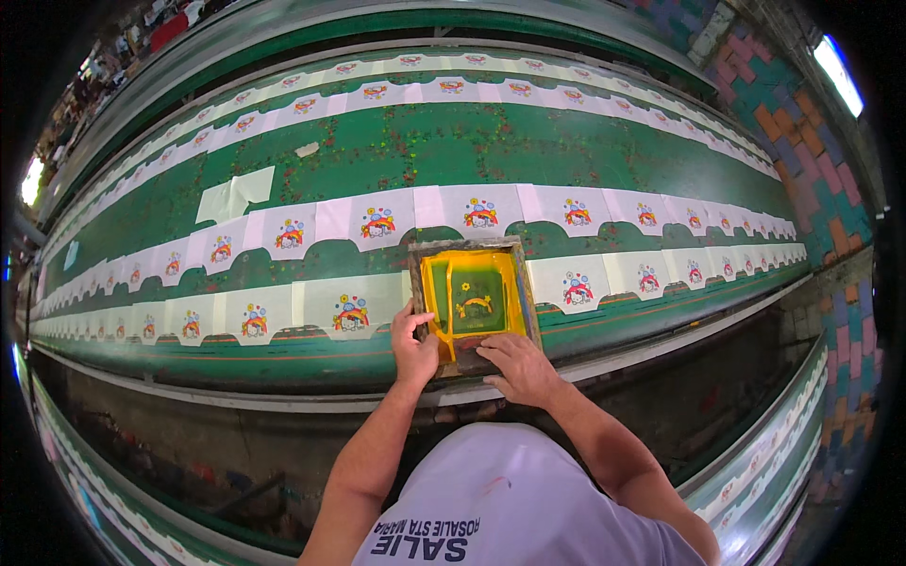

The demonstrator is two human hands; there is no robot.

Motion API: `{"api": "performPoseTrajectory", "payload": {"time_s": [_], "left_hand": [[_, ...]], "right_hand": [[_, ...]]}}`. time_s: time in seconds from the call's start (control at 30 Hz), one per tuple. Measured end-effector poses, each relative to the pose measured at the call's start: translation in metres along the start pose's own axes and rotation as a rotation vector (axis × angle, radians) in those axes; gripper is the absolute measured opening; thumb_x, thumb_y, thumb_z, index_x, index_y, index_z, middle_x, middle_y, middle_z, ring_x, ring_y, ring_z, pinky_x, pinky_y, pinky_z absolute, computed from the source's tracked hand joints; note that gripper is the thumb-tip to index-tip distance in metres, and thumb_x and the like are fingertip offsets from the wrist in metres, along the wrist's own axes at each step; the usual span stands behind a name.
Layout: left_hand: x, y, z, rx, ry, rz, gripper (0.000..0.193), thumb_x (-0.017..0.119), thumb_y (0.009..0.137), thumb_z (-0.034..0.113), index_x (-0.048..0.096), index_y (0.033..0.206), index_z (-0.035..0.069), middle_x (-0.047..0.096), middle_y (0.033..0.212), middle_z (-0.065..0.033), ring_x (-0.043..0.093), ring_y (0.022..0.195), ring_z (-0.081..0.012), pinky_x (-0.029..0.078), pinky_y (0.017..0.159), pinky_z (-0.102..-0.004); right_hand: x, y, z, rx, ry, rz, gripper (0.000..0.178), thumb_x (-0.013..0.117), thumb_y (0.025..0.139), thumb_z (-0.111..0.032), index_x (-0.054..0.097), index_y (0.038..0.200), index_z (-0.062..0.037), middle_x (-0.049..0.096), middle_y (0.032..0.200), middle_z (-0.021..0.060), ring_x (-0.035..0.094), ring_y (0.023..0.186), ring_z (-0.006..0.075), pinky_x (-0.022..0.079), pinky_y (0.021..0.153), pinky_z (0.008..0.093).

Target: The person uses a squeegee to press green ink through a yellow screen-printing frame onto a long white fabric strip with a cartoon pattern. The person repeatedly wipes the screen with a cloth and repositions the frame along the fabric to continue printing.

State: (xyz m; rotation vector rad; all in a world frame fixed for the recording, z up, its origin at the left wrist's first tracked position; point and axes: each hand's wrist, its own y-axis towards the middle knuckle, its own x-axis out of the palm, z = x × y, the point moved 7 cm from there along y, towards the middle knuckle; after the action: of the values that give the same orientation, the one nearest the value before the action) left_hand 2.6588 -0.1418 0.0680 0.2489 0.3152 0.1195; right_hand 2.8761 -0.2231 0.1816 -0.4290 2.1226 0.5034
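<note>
While the left hand clasps the frame, what the right hand holds is unclear

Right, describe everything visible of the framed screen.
The framed screen has a worn, wooden-looking frame and a green panel showing a yellow arch and flower. Yellow paste lines its inner edges. It lies flat across the near row of printed pieces. The left hand touches its left side; the right hand, its near edge.

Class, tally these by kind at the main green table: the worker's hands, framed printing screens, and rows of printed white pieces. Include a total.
Hands: 2 (left hand, right hand)
Framed printing screen: 1
Rows of printed white pieces: 4
Total: 7
</note>
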Motion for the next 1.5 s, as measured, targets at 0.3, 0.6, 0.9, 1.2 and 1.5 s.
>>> {"api": "performPoseTrajectory", "payload": {"time_s": [0.3,0.6,0.9,1.2,1.5], "left_hand": [[0.002,0.013,0.006,-0.072,0.034,0.016,0.043,0.076,0.077,-0.011,0.078,0.115,0.009,0.062,0.154,-0.0273,0.056,0.147,-0.0437,0.044,0.124,-0.0501],[0.094,0.006,0.076,0.083,0.004,0.03,0.043,0.075,0.077,-0.011,0.077,0.114,0.009,0.061,0.156,-0.0268,0.056,0.148,-0.0428,0.043,0.125,-0.0502],[0.223,-0.021,0.087,-0.083,-0.103,0.028,0.039,0.073,0.079,-0.012,0.078,0.113,0.006,0.06,0.159,-0.0273,0.058,0.15,-0.0386,0.044,0.124,-0.0442],[0.228,-0.024,0.08,-0.247,-0.248,0.008,0.043,0.071,0.077,-0.016,0.078,0.117,-0.001,0.055,0.168,-0.0273,0.059,0.15,-0.0332,0.045,0.123,-0.0404],[0.225,-0.024,0.073,-0.286,-0.315,0.006,0.047,0.073,0.076,-0.017,0.079,0.12,-0.001,0.065,0.159,-0.0177,0.064,0.139,-0.0273,0.047,0.12,-0.0383]], "right_hand": [[-0.032,-0.057,0.052,0.363,0.098,0.458,0.043,0.086,0.091,-0.009,0.074,0.133,-0.0055,0.067,0.144,0.02,0.062,0.138,0.0416,0.049,0.118,0.0534],[-0.063,-0.131,0.149,0.523,0.561,0.564,0.045,0.082,0.096,-0.007,0.072,0.139,-0.0033,0.07,0.144,0.0191,0.063,0.139,0.0342,0.051,0.117,0.0466],[-0.132,-0.204,0.24,0.482,0.584,0.549,0.045,0.082,0.095,-0.006,0.073,0.138,-0.0033,0.071,0.144,0.0156,0.063,0.138,0.0324,0.05,0.117,0.0464],[-0.161,-0.222,0.255,0.463,0.672,0.469,0.039,0.078,0.098,0.0,0.074,0.137,-0.0033,0.073,0.139,0.0149,0.067,0.134,0.0289,0.058,0.109,0.0414],[-0.189,-0.216,0.24,0.307,0.431,0.435,0.038,0.078,0.093,0.004,0.075,0.13,-0.0031,0.076,0.131,0.0162,0.075,0.115,0.0376,0.061,0.1,0.0439]]}}
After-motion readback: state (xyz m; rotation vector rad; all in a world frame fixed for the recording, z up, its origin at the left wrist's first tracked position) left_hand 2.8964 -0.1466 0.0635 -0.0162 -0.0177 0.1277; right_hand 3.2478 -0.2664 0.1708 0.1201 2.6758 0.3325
